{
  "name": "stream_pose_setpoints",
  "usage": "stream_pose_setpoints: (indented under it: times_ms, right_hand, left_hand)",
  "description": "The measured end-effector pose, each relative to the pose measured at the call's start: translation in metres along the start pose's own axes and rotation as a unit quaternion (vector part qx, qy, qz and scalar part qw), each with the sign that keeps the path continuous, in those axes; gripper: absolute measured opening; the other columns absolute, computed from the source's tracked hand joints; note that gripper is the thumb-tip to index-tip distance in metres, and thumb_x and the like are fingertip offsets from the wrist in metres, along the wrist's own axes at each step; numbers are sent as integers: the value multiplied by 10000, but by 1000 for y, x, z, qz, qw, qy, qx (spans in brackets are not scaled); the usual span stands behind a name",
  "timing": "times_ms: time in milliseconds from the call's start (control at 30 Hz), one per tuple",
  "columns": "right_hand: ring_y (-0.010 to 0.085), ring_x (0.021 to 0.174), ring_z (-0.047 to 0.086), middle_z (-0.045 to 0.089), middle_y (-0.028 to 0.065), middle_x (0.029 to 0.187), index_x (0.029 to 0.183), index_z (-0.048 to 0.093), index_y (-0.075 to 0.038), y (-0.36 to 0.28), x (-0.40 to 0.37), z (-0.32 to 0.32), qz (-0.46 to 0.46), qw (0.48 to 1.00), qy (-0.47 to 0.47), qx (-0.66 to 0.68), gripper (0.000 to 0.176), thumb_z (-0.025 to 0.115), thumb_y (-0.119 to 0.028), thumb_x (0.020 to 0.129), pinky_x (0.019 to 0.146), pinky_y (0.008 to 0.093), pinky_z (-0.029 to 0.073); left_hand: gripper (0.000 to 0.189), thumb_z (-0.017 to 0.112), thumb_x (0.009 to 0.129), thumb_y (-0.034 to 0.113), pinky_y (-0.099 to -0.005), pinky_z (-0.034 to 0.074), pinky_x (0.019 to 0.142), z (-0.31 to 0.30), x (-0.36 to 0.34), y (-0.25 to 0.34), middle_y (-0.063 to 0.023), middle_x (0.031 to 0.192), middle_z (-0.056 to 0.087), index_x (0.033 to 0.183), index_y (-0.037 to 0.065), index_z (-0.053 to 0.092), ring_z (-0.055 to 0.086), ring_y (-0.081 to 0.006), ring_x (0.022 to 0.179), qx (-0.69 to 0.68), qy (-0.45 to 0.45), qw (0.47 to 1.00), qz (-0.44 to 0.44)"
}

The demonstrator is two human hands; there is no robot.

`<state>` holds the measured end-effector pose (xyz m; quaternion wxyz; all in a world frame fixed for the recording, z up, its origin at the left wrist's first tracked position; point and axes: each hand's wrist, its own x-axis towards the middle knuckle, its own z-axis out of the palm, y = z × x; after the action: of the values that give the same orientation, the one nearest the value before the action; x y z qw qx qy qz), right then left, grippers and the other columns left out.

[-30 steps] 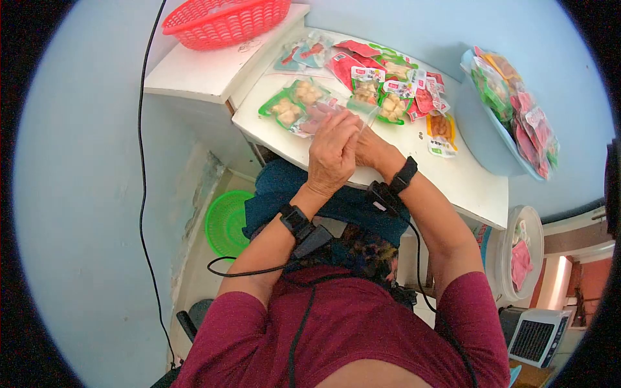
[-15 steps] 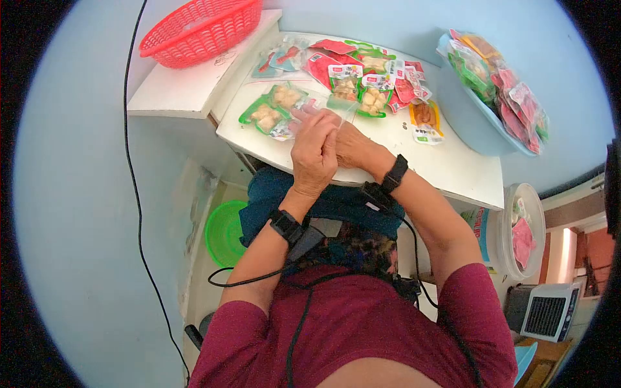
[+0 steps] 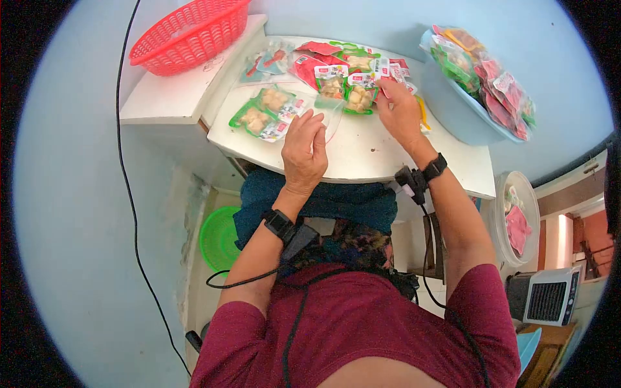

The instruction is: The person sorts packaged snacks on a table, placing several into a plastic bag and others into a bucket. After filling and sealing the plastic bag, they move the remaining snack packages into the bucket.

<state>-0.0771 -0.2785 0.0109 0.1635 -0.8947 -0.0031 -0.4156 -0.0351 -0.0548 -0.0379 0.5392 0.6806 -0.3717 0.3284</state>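
My left hand [image 3: 304, 154] rests at the near edge of a clear plastic bag [image 3: 332, 119], fingers extended and thumb apart. Two green-edged packets of pale chunky food [image 3: 254, 120] lie side by side at the bag's left end, seemingly inside it. Over to the right, my right hand [image 3: 401, 115] reaches over the spread packets, thumb and fingers apart. Its fingertips are close to a green-edged packet [image 3: 359, 98] and some red packets [image 3: 400, 70]. A yellow-edged packet [image 3: 424, 115] is partly hidden behind this hand.
A blue basin [image 3: 446, 107] heaped with packets stands at the table's right. On the white ledge at left sits a red basket [image 3: 194, 40]. Below are a green basket [image 3: 218, 240] and a clear tub [image 3: 515, 220]. Cables run from both wrists.
My hands have parted. The right one has moved from the bag rightward to the loose packets; the left has stayed near the bag. The view has shifted slightly.
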Motion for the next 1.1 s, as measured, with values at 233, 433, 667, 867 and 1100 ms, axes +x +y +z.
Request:
stream_pose_setpoints:
  times_ms: [233, 433, 667, 867, 1100]
  right_hand:
    - [366, 1018, 636, 647, 234, 1134, 1215, 602, 26, 22, 37, 30, 120, 984, -83, -104, 541, 694, -298, 792, 897, 419, 498]
    - [353, 995, 652, 667, 233, 1085, 1188, 621, 25, 37, 40, 32, 180, 973, -123, -70, 550, 744, -251, 728, 895, 414, 510]
    - [218, 855, 669, 687, 153, 931, 1125, 632, 29, 13, 18, -20, 304, 937, -148, 88, 503, 768, -114, 663, 725, 329, 534]
    - [136, 672, 586, 589, 51, 750, 1116, 594, 40, 2, -32, -40, 270, 933, -69, 229, 473, 743, -72, 681, 566, 301, 484]
    - [137, 640, 612, 635, 76, 788, 1072, 575, 35, -23, -56, -64, 442, 834, -80, 320, 398, 703, -63, 708, 489, 254, 483]
  left_hand:
    - [136, 618, 873, 26, -482, 455, 984, 1, 0, 0, -139, 1037, 683, 1008, 14, 625, 626, -364, 1080, 5, 1, 1000, 8]
    - [154, 626, 855, 26, -492, 447, 987, -1, 0, -1, -146, 1044, 676, 1008, 12, 619, 619, -373, 1086, 1, -9, 1000, 6]
    - [134, 639, 823, 15, -487, 441, 996, -2, 1, 1, -149, 1049, 674, 954, 20, 617, 612, -373, 1095, 12, -13, 1000, 8]
    - [140, 646, 801, 4, -490, 430, 1006, -1, -1, 3, -155, 1080, 672, 933, 33, 613, 581, -376, 1145, 27, -20, 999, -5]
    - [224, 668, 766, 17, -476, 378, 1044, -14, -2, 21, -157, 1235, 602, 986, 33, 624, 495, -382, 1237, 147, -63, 986, 38]
